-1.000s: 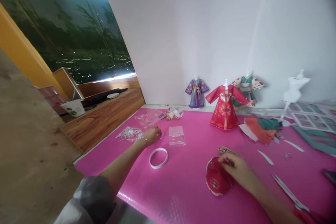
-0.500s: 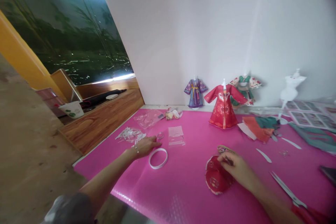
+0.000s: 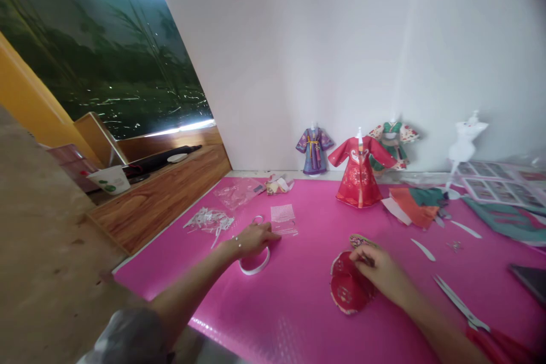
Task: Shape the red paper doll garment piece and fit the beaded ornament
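Right hand [image 3: 381,270]: grip pinching the red fabric piece [image 3: 344,291], which spreads leftward and nearer the camera from the fingertips. Left hand [image 3: 255,238]: index extended; cannot tell whether its grip holds anything. Bead sheet [image 3: 282,214] just beyond left fingertips, long axis running away; contact unclear. Left hand nearer. White ring [image 3: 255,271] partly beneath left hand.

Red cloth pc [image 3: 342,294], pale-edged, w/ pale motif; white ring [image 3: 255,271] flat, well L, part. hidden.
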The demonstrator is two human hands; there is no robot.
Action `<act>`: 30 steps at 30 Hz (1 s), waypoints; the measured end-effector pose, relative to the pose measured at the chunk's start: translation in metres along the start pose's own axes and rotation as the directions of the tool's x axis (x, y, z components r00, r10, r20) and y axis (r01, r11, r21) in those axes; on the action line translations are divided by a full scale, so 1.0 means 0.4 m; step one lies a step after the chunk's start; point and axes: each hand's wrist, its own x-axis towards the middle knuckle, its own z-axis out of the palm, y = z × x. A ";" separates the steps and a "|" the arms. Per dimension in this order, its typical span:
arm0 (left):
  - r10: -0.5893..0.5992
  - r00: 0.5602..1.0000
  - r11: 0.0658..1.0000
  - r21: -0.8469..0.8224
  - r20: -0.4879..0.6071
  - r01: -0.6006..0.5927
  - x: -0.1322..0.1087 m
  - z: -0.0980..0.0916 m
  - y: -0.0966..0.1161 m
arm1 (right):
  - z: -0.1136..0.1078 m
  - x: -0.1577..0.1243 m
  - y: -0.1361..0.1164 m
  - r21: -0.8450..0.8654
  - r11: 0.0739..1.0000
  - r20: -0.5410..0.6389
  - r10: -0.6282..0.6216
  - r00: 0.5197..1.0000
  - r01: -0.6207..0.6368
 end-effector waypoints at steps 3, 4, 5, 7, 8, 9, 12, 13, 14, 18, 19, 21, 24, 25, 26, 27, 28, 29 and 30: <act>0.013 1.000 1.000 -0.025 0.009 -0.013 0.008 0.007 0.004 | 0.002 0.001 0.002 0.000 1.000 -0.001 -0.004 1.000 0.004; 0.013 1.000 0.999 -0.039 0.010 -0.013 0.010 0.008 0.003 | 0.003 0.001 0.003 0.000 1.000 -0.002 -0.005 1.000 0.005; 0.013 1.000 0.998 -0.057 0.008 -0.012 0.012 0.008 0.001 | 0.003 0.002 0.003 0.000 1.000 -0.003 -0.005 1.000 0.005; 0.007 1.000 0.995 -0.104 -0.004 -0.007 0.018 0.005 -0.002 | 0.003 0.002 0.003 0.001 1.000 -0.003 -0.003 1.000 0.003; 0.001 1.000 0.991 -0.133 -0.015 -0.003 0.021 0.003 -0.004 | 0.003 0.002 0.002 0.001 1.000 -0.003 -0.001 1.000 0.001; -0.005 1.000 0.986 -0.165 -0.028 0.000 0.026 0.001 -0.005 | 0.002 0.002 0.002 0.001 1.000 -0.002 0.001 1.000 -0.001; -0.036 0.996 0.959 -0.283 -0.076 0.013 0.039 -0.006 -0.007 | 0.002 0.002 -0.001 -0.003 1.000 -0.004 0.014 1.000 -0.014; -0.052 0.994 0.944 -0.330 -0.093 0.019 0.043 -0.007 -0.007 | 0.002 0.001 -0.003 -0.005 1.000 -0.007 0.018 1.000 -0.018; -0.074 0.991 0.924 -0.381 -0.110 0.027 0.046 -0.007 -0.006 | 0.002 0.001 -0.004 -0.007 1.000 -0.011 0.020 1.000 -0.021; -0.202 0.967 0.790 -0.610 -0.155 0.067 0.054 -0.002 0.007 | 0.002 0.001 -0.012 0.000 1.000 -0.017 0.011 1.000 -0.011; -0.232 0.961 0.741 -0.668 -0.150 0.075 0.055 -0.001 0.013 | 0.001 0.001 -0.014 0.004 1.000 -0.018 0.005 1.000 -0.005; -0.273 0.954 0.631 -0.771 -0.126 0.079 0.059 0.001 0.034 | 0.000 0.002 -0.018 0.012 1.000 -0.016 -0.004 1.000 0.004; -0.281 0.956 0.479 -0.876 -0.090 0.058 0.063 0.002 0.085 | -0.004 0.002 -0.026 0.022 1.000 -0.011 -0.012 1.000 0.012; -0.276 0.957 0.439 -0.897 -0.083 0.049 0.062 0.003 0.106 | -0.006 0.002 -0.029 0.023 1.000 -0.009 -0.012 1.000 0.013; -0.271 0.959 0.408 -0.912 -0.078 0.041 0.059 0.004 0.128 | -0.007 0.002 -0.032 0.025 1.000 -0.008 -0.013 1.000 0.013; -0.268 0.960 0.386 -0.922 -0.076 0.035 0.054 0.007 0.149 | -0.009 0.001 -0.036 0.027 1.000 -0.007 -0.013 1.000 0.013; -0.269 0.960 0.372 -0.928 -0.077 0.030 0.046 0.010 0.169 | -0.011 0.001 -0.039 0.029 0.999 -0.005 -0.013 1.000 0.013; -0.276 0.958 0.369 -0.929 -0.083 0.026 0.036 0.014 0.186 | -0.013 0.000 -0.044 0.032 0.999 -0.004 -0.014 1.000 0.015; -0.289 0.953 0.375 -0.927 -0.094 0.022 0.022 0.018 0.201 | -0.015 -0.001 -0.048 0.036 0.999 -0.002 -0.016 1.000 0.017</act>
